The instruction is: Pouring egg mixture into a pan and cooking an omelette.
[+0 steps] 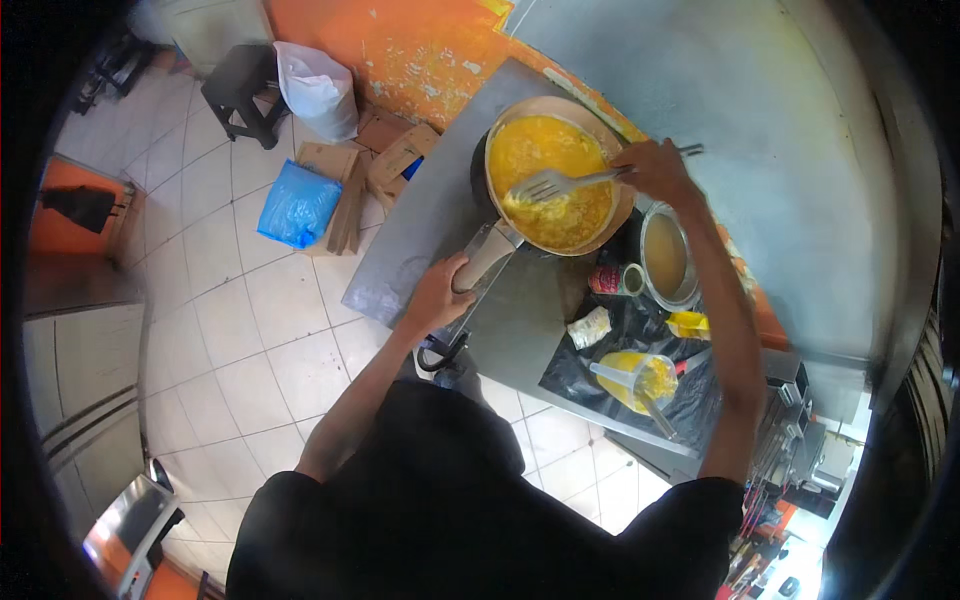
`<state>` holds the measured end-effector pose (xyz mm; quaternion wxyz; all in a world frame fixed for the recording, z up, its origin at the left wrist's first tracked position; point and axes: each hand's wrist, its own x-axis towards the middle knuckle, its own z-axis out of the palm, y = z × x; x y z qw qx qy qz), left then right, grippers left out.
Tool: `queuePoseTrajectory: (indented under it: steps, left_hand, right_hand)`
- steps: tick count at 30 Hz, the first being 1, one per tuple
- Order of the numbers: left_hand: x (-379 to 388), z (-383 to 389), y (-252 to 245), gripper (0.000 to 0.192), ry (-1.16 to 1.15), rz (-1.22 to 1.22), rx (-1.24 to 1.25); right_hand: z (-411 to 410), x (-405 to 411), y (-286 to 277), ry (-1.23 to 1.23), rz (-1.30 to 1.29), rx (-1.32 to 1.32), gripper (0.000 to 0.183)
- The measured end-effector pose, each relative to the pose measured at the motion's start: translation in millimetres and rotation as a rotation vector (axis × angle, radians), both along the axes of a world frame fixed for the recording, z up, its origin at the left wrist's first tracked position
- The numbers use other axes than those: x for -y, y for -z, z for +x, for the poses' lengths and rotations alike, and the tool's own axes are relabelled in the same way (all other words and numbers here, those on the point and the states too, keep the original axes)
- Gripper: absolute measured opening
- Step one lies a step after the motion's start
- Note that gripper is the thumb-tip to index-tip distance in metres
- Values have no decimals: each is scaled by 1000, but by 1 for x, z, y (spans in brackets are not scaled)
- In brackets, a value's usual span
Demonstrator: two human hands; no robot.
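Note:
My left hand (439, 295) grips the handle of a frying pan (621, 210) on the metal counter. In the pan lies a yellow egg-like mixture (559, 150), partly set in lumps near the lower side. My right hand (656, 171) holds a slotted metal spatula (546, 186), its blade resting on the mixture. Right of the pan stands a metal pot (665, 259) with a brownish content. A red-labelled can (611, 280) is below the pan. Nearer my body, a clear plastic jug (622, 375) holds yellow residue and a metal utensil.
Black plastic sheeting (566, 367) covers part of the counter (510, 322), with a crumpled white packet (589, 328) and a yellow packet (688, 325) on it. A blue bag (300, 204), cardboard, a white sack (319, 94) and a dark stool (241, 79) stand on the tiled floor.

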<state>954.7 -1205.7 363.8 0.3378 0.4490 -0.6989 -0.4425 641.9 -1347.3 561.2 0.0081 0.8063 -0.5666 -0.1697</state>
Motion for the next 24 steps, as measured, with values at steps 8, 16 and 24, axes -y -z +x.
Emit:
queuePoseTrajectory:
  steps: [8,16,24]
  left_hand:
    - [-3,-6,-3,49,-41,42,24]
    - [-3,-8,-2,46,-62,-3,45]
    - [-4,-5,-4,39,-100,4,-24]
  right_hand:
    - [11,47,-33,288,-87,-478,17]
    - [46,58,12,224,252,-700,19]
    - [44,61,0,520,646,-298,19]
